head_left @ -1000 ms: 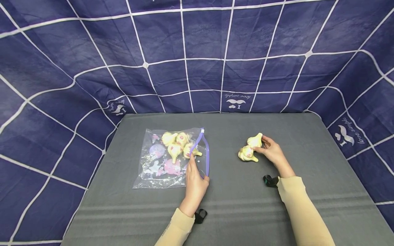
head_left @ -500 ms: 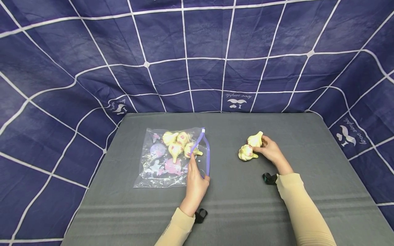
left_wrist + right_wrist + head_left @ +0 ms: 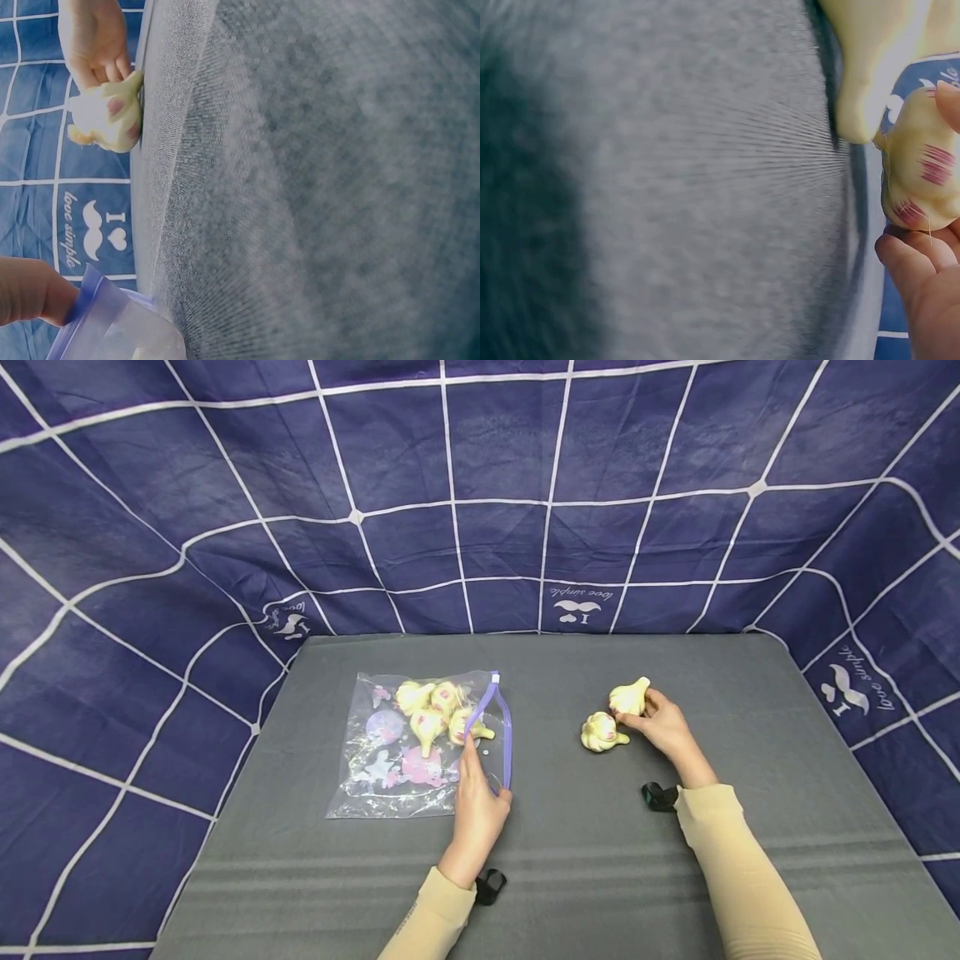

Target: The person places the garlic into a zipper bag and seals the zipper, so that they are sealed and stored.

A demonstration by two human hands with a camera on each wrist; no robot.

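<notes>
My left hand (image 3: 478,814) holds the purple-edged mouth of a clear zip bag (image 3: 360,802), which stands slightly parted. Several pale garlic bulbs (image 3: 427,727) lie inside the bag. In the left wrist view a digit presses on the bag's purple strip (image 3: 88,296). Over to the right, my right hand (image 3: 663,727) grips a garlic bulb (image 3: 627,697) between thumb and fingers, its stem pointing up and away. Another garlic bulb (image 3: 600,732) lies on the grey table just left of it. The right wrist view shows purple streaks on the held bulb, with the other bulb's stem (image 3: 862,112) looming close.
A grey cloth covers the table (image 3: 540,843). Blue curtain (image 3: 495,543) with white grid lines surrounds its back and sides. Black straps (image 3: 491,887) sit at both wrists.
My right hand has drawn its garlic bulb slightly right and away from the other bulb, opening a small gap. The left hand and bag stay in place.
</notes>
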